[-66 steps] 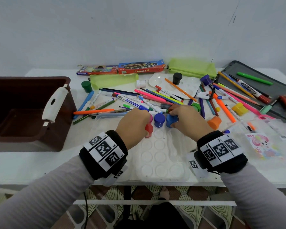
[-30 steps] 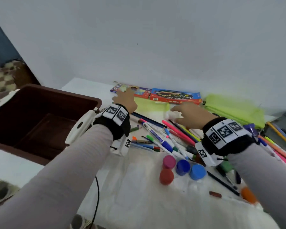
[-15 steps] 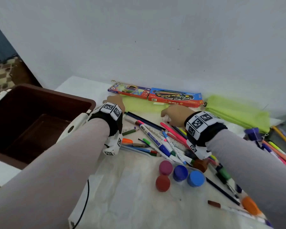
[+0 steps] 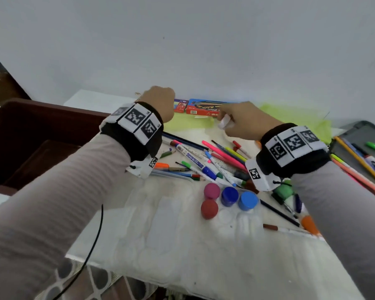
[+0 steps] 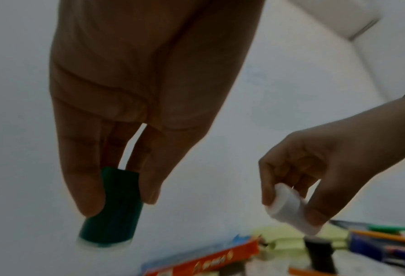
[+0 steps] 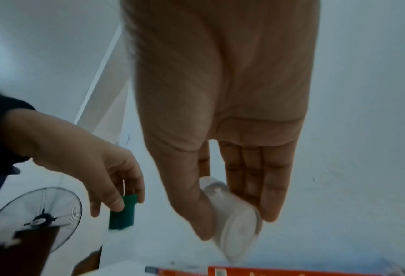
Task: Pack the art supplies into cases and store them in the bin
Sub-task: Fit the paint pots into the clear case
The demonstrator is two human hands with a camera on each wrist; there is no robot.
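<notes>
My left hand [image 4: 160,102] is raised above the back of the table and pinches a small green paint pot [image 5: 112,209] between thumb and fingers; the same green pot [image 6: 123,212] shows in the right wrist view. My right hand [image 4: 240,122] is lifted beside it and pinches a small white paint pot [image 4: 224,122], seen as the white pot [image 5: 288,205] and the white pot [image 6: 234,220] in the wrist views. Pink [image 4: 211,190], red [image 4: 209,209], dark blue [image 4: 229,196] and light blue [image 4: 248,201] pots stand in the clear paint tray [image 4: 171,234].
The brown bin [image 4: 30,144] stands at the left. Loose markers and pencils [image 4: 204,161] lie behind the tray. Red pencil boxes [image 4: 201,108] and green pouches [image 4: 290,118] lie along the wall. An open grey case [image 4: 366,148] with pens is at the right.
Both hands reached from the tray to the back of the table, each took a pot, and now they are lifted with the green and white pots. The head view swung left.
</notes>
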